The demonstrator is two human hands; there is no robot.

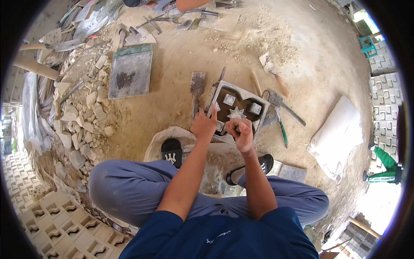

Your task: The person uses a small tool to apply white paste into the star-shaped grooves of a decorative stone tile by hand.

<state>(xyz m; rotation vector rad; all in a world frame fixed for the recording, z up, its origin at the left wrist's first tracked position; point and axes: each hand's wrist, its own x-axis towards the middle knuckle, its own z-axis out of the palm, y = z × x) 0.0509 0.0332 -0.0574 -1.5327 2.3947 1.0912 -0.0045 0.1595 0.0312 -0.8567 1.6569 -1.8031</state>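
A square grey mould (246,92) with a raised star (236,113) and several square blocks inside lies in front of me, turned slightly. My left hand (204,125) is at its near left corner, forefinger stretched along the rim and the other fingers partly hidden. Over the near side of the mould, my right hand (241,133) is closed in a fist. What it holds, if anything, is hidden. A narrow dark metal bar (219,81) runs along the mould's left side. Left of that lies a flat, dark-bladed tool (198,84).
Right of the mould lie a hammer (286,108), a green-handled tool (283,131) and a wooden-handled trowel (281,84). A white sack (338,136) stands further right. Broken stones (88,112) and a grey board (130,73) are at left. More tools (185,23) lie at the back.
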